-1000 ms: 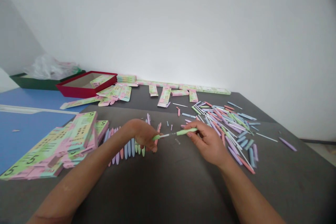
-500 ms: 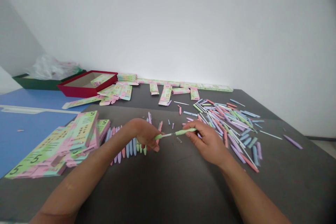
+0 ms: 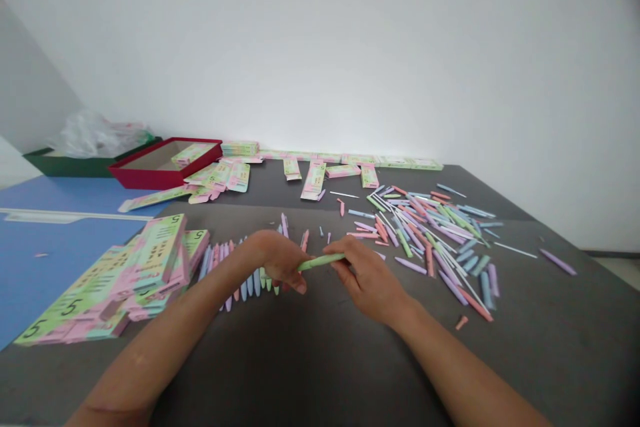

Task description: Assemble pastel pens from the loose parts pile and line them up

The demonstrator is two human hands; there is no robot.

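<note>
Grey tabletop (image 3: pixel 320 353), noted: my left hand (image 3: pixel 280 260) and right hand (image 3: pixel 367 277) now pinch one green pen barrel (image 3: pixel 321 262) between them; its white shaft no longer shows.

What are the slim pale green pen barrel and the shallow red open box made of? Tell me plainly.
The slim pale green pen barrel looks like moulded plastic: smooth, matte, evenly coloured, with no grain. The shallow red open box looks like paperboard with a coloured covering: thin straight walls and a plain tan inside, though the distance leaves that open.
</note>
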